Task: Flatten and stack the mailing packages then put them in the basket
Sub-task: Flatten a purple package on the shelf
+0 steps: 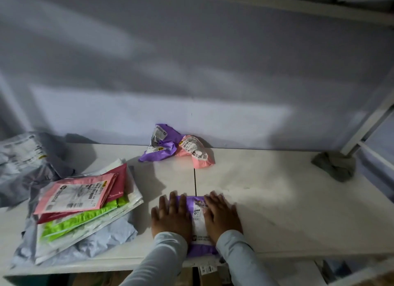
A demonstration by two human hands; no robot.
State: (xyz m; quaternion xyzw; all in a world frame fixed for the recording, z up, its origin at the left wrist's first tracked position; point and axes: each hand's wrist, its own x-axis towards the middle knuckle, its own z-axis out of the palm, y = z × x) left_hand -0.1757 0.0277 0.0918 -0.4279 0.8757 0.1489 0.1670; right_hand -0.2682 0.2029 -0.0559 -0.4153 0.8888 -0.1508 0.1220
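Pressing flat on the purple mailer [197, 224], left hand [171, 216] and right hand [221, 215], fingers straight and spread.

We pressed both flat hands, left hand [170, 216] and right hand [221, 216], on a purple package [197, 221] on the table [287, 200]; a stack [83, 204] lay at nine o'clock.

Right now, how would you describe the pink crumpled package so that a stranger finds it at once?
Look at the white table and follow its back edge along the wall. Two crumpled packages lie there, touching. The pink crumpled package is the right one, beside the purple crumpled package; unlike the pink mailer on the left stack, it is not flattened.
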